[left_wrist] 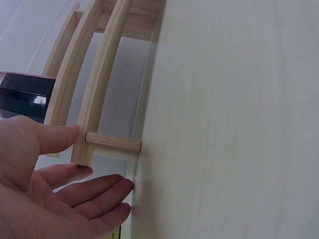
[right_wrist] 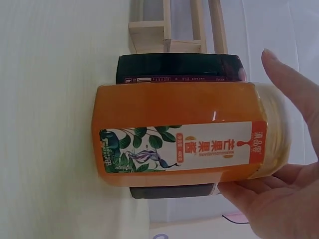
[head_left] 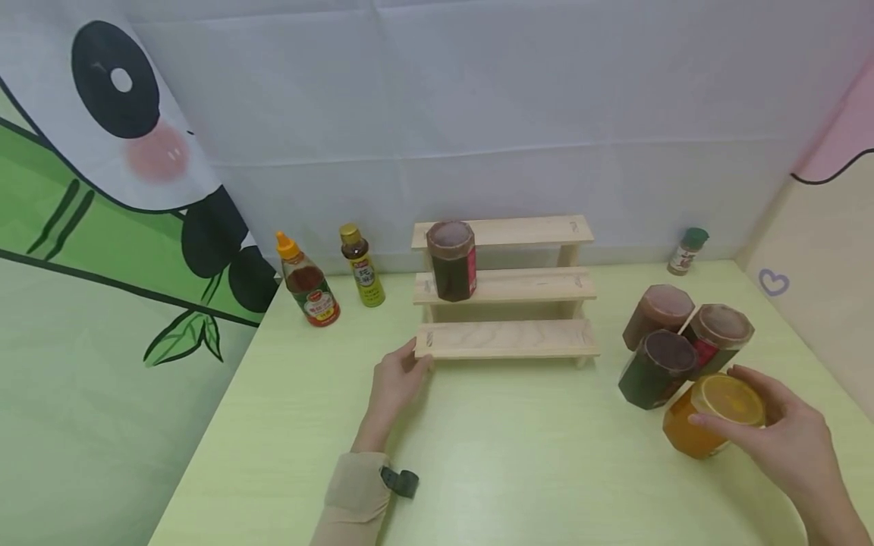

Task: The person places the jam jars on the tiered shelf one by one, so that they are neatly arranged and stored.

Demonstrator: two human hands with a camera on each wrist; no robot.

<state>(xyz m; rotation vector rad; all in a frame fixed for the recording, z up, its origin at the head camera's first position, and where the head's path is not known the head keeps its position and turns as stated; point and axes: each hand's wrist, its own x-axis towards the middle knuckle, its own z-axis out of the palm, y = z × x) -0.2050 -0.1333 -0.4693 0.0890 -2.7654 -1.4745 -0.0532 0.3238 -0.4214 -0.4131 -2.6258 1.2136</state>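
Observation:
A three-step wooden shelf (head_left: 505, 339) stands at the back of the table. My left hand (head_left: 398, 377) pinches the left end of its lowest step, thumb above and index finger beneath, in the left wrist view. Around the lid end of an amber jar of mango jam (right_wrist: 184, 109) is my right hand (head_left: 785, 425), fingers on the far side. Its thumb (right_wrist: 286, 79) is straight and apart from the lid in the right wrist view. Three dark jars cluster behind the jam; the closest is a dark jar (head_left: 652, 375). Another dark jar (head_left: 452, 265) stands on the middle step.
An orange-capped sauce bottle (head_left: 314, 292) and a yellow-capped bottle (head_left: 364, 269) stand left of the shelf. At the back right is a small green-capped bottle (head_left: 686, 254). A printed cloth (head_left: 307, 91) hangs behind the pale table (head_left: 505, 455).

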